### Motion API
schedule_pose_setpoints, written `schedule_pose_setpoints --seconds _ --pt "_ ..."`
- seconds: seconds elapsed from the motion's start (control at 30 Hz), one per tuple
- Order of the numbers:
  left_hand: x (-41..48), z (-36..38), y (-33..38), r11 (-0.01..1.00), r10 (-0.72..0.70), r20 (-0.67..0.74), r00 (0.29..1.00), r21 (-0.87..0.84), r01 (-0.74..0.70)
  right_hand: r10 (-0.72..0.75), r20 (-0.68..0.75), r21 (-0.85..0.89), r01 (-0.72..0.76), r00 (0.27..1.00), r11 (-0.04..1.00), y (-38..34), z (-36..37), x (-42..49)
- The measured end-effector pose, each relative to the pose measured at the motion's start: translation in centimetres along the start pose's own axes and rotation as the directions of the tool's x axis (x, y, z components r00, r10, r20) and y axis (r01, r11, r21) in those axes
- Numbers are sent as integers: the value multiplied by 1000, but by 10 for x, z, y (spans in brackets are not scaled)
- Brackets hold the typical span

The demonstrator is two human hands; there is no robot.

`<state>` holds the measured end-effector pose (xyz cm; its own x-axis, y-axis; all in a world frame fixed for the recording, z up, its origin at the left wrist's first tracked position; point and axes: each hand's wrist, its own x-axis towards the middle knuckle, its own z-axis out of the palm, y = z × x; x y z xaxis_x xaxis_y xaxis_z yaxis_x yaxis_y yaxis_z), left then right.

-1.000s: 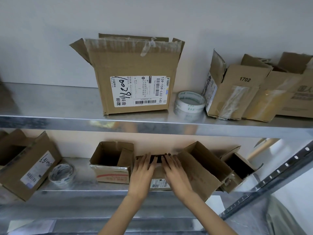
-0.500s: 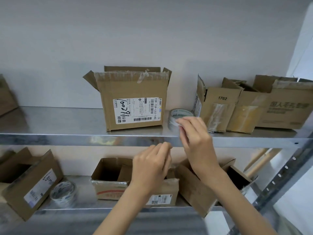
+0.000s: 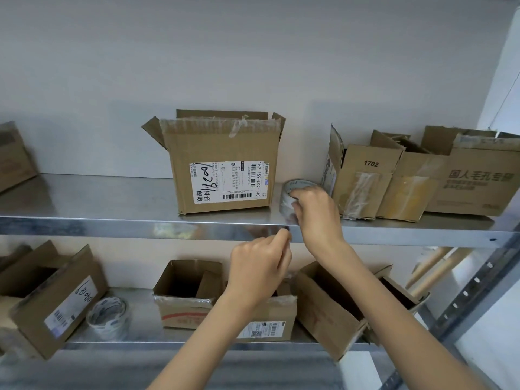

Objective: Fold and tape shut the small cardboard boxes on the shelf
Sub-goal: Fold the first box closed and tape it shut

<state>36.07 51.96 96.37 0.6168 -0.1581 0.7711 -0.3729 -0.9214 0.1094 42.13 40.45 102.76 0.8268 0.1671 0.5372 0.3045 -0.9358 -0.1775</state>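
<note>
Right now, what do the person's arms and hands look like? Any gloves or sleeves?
No gloves, rings or watch on the left hand or right hand, and no sleeves show on either forearm. A left fingernail looks dark, perhaps painted.

Plain pale grey wall (image 3: 253,52) behind, softly and evenly lit. Shiny metal upper shelf (image 3: 84,198) above a lower shelf (image 3: 140,319); grey perforated upright (image 3: 472,282) slanting at right.

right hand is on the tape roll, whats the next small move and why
Probably lift the tape roll off the upper shelf and bring it down to the small boxes below: the right hand grips it, and those boxes stand open.
</note>
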Motion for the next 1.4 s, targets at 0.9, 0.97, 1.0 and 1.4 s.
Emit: schedule_pose_setpoints --seconds 0.9,0.97,1.0,1.4 --pt "40 -13 1 972 -233 66 970 -2 233 33 -25 -147 -37 999 988 -20 11 45" --pt "38 -14 -1 972 -232 85 969 -10 234 68 -37 -110 -72 997 991 -20 12 44" --pt "37 -14 -1 973 -228 90 969 -12 230 91 -57 -87 -95 994 992 -20 11 45" --pt "32 -25 2 880 -297 74 952 -366 303 214 -318 444 -54 924 894 -22 -48 -17"
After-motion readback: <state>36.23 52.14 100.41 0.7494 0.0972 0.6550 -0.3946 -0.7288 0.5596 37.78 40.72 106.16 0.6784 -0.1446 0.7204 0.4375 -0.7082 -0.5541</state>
